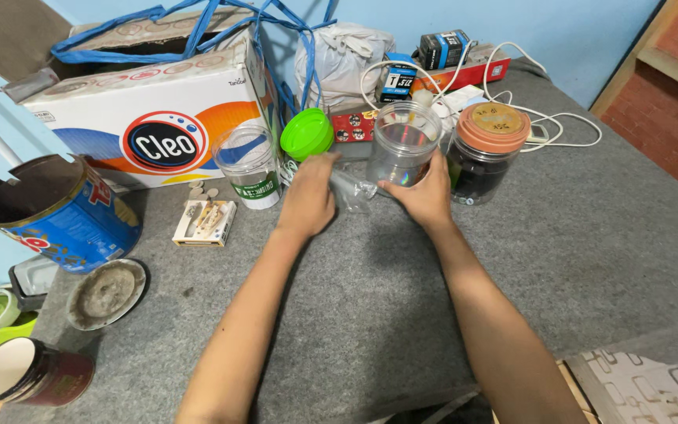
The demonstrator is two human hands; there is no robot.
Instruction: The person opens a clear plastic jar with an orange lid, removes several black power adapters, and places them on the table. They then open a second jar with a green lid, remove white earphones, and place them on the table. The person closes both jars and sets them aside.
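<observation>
clear plastic jar (404, 147), lidless, stands upright on grey tabletop (590, 235); right hand (424, 192) cups its base, left hand (308, 196) fingers pinch a crumpled clear bag (348, 188) beside it.

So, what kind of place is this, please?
Probably a home storage or work corner: a grey felt-covered table crowded with a cardboard box, an open tin can, plastic jars and white cables.

Clear open jar (404, 145), upright on table
</observation>
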